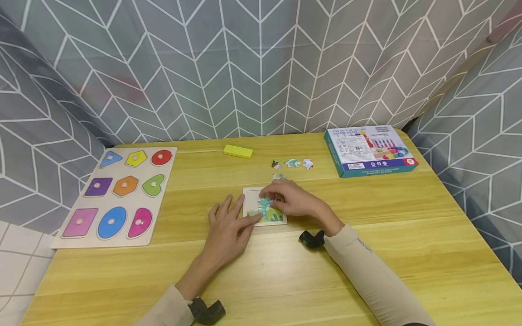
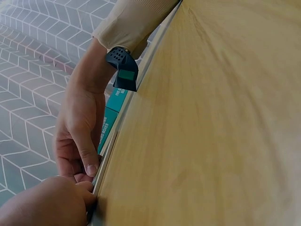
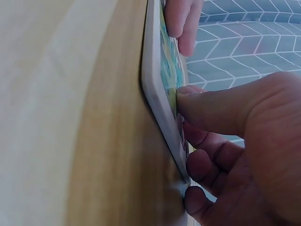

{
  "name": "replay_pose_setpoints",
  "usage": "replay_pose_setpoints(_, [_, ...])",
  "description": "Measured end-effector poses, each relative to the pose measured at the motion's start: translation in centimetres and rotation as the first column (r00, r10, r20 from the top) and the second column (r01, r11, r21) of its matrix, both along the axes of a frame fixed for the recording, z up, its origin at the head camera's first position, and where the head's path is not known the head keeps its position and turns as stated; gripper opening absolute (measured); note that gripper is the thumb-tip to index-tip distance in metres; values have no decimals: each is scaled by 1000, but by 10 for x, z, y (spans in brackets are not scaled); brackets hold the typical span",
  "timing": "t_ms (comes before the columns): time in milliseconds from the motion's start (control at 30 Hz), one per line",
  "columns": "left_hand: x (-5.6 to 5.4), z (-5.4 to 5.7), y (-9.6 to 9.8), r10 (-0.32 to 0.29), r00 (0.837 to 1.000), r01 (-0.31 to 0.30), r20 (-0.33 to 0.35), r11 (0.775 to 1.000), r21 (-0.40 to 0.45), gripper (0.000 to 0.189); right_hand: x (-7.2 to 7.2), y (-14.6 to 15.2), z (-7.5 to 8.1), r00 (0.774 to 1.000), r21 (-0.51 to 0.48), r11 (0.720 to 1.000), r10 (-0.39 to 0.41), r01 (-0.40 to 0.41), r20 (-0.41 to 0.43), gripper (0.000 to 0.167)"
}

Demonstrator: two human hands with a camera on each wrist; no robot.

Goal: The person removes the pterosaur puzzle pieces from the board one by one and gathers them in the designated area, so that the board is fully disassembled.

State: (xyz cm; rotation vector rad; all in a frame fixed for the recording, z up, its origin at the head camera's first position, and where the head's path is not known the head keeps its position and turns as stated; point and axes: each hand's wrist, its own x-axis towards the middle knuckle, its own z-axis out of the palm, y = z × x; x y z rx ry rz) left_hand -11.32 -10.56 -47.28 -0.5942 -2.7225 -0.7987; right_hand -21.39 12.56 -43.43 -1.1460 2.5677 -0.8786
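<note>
A small jigsaw puzzle tray (image 1: 249,194) with a pale frame lies on the table, partly filled with green and teal pieces (image 1: 271,215). My left hand (image 1: 228,226) rests at its left side, fingers extended by the frame and a fingertip over the lower pieces. Over the tray's upper right, my right hand (image 1: 295,199) has curled fingers, pinching a puzzle piece (image 1: 265,198) that the fingers largely cover. The right wrist view shows the right thumb (image 3: 207,108) right at the picture surface. Beyond the right hand lie several loose puzzle pieces (image 1: 292,163).
A wooden shape board (image 1: 134,213) with colourful knobbed shapes lies on the left. A yellow block (image 1: 238,151) sits toward the back. At the back right is a toy box (image 1: 371,151). A patterned curtain (image 1: 244,68) hangs behind the wooden table (image 1: 281,276).
</note>
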Motion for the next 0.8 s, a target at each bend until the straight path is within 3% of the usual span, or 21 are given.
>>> replay_pose_setpoints(633, [1,1,2,1,1000,-1,21,1000,11,28,-1,-2,-6,998,-94,995,-33,38,60,25])
replay_pose_setpoints(800, [1,1,2,2,1000,-3,22,1000,11,28,-2,-4,-7,990,-131,989,-50,68,135,22])
